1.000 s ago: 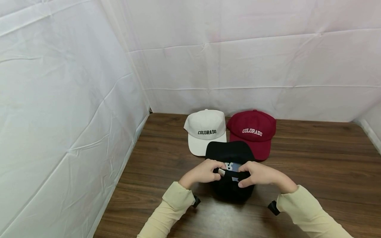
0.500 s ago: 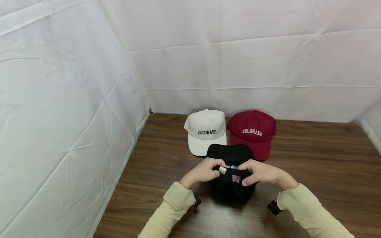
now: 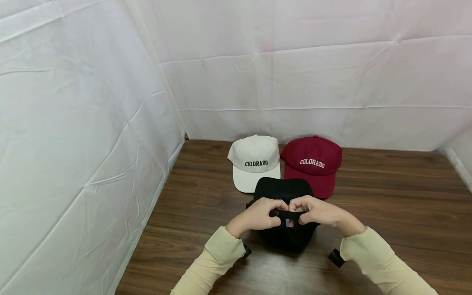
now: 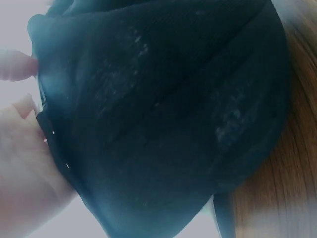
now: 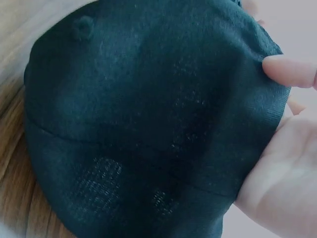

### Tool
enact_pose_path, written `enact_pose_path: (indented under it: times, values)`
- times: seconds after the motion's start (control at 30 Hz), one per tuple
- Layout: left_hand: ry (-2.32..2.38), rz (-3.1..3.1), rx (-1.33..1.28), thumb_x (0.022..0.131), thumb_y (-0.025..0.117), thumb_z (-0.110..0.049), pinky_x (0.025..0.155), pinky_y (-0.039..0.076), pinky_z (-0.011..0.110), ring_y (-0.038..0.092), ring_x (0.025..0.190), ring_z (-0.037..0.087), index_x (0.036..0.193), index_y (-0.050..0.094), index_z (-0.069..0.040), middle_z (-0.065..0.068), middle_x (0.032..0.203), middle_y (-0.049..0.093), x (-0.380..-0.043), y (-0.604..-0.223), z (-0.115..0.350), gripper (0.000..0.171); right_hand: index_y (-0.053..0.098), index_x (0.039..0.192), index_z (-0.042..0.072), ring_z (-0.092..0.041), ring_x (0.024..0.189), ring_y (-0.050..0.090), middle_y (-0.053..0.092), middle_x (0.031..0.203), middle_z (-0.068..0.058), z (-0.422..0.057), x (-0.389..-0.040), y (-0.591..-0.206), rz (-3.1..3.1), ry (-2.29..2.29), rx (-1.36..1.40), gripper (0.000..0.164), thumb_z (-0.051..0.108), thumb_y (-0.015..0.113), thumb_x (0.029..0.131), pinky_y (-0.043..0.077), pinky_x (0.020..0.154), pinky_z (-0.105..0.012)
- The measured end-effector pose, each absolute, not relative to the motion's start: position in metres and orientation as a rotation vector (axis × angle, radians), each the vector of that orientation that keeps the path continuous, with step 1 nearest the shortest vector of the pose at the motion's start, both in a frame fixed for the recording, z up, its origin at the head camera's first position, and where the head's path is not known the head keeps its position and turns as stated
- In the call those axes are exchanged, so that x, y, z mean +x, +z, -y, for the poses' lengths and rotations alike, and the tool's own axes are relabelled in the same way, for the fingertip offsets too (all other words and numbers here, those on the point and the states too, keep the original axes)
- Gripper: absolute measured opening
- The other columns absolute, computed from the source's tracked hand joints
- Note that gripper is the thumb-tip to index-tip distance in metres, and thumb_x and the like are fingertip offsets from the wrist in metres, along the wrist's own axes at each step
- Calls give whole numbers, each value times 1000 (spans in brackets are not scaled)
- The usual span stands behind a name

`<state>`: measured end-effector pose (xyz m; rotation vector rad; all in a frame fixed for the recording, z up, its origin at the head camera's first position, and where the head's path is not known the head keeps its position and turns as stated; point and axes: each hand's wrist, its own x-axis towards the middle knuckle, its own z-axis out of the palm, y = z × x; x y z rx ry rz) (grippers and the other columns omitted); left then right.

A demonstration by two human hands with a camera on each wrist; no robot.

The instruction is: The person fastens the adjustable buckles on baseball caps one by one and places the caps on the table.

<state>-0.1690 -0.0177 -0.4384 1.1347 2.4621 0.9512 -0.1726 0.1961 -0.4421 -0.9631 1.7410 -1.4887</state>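
A black baseball cap (image 3: 282, 188) is held over the near middle of the table, its brim toward the far side and its back strap facing up. My left hand (image 3: 261, 214) grips the left part of the strap edge, thumb on the near side and fingers curled inside. On the right, my right hand (image 3: 321, 212) pinches the strap edge the same way, its fingertips close to the left ones. Both wrist views show the dark crown (image 4: 158, 109) filling most of the picture, with the right thumb (image 5: 290, 71) pressed on its edge. The cap's inside is mostly hidden.
Behind the black cap, a white cap (image 3: 254, 157) and a dark red cap (image 3: 313, 162), both lettered COLORADO, lie side by side on the brown wooden table (image 3: 391, 192). White cloth (image 3: 309, 73) hangs along the back and left side.
My hands have come closer together along the strap, the left moving right and the right moving slightly left. The light-coloured patch at the strap's left is now covered. The other caps stay put.
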Motion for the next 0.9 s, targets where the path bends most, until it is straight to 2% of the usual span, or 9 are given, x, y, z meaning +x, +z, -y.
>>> enact_pose_path:
  times: [0.07,0.13,0.2,0.33,0.43,0.5,0.67,0.9]
  values:
    - [995,-2455,1095,72,53,-5,50,32,11,39,53,0,94,61,-13,-5,65,52,-169,-439,16,26,47,86,-11,-10,80,60,65,81,-9,-195,-173,-441,-1743,-1506,-926,13,-12,44,73,38,58,-20]
    - [1034,-2460,1060,71,51,-5,46,29,12,35,47,1,86,61,-12,-6,57,44,-169,-440,16,20,45,86,-11,-6,72,57,63,77,-2,-196,-173,-441,-1747,-1533,-882,12,-11,45,74,38,58,-20]
    - [1077,-2469,1023,71,50,-5,46,28,13,34,45,0,79,59,-12,-7,53,42,-168,-441,16,14,44,89,-12,-2,68,52,60,75,3,-197,-173,-441,-1757,-1549,-839,13,-10,46,76,38,59,-19]
    - [1139,-2485,971,71,49,-4,46,29,13,34,44,2,72,58,-10,-7,51,43,-168,-442,15,11,45,95,-13,0,68,48,57,77,6,-197,-172,-442,-1814,-1517,-777,21,0,52,80,41,62,-18]
    - [1150,-2496,963,71,49,-4,47,29,13,34,46,2,73,58,-10,-7,52,42,-168,-444,15,10,51,94,-11,0,67,47,56,75,7,-194,-172,-443,-1880,-1431,-759,24,8,57,82,41,62,-18]
    - [1147,-2501,963,72,50,-5,48,28,13,33,47,2,75,57,-12,-7,53,41,-168,-444,15,10,56,88,-9,0,62,43,51,68,9,-192,-172,-444,-1914,-1379,-745,22,11,60,81,39,57,-18]
    - [1121,-2506,948,73,51,-6,48,28,13,33,48,2,80,59,-14,-8,55,41,-169,-445,16,13,58,75,-10,0,56,36,40,57,11,-190,-171,-444,-1931,-1355,-708,19,8,61,77,33,51,-17]
    - [1110,-2501,976,73,51,-7,48,28,13,33,48,2,79,59,-14,-8,55,40,-168,-445,16,12,54,73,-14,-3,60,39,46,60,10,-189,-172,-445,-1872,-1409,-712,15,0,55,75,35,55,-18]
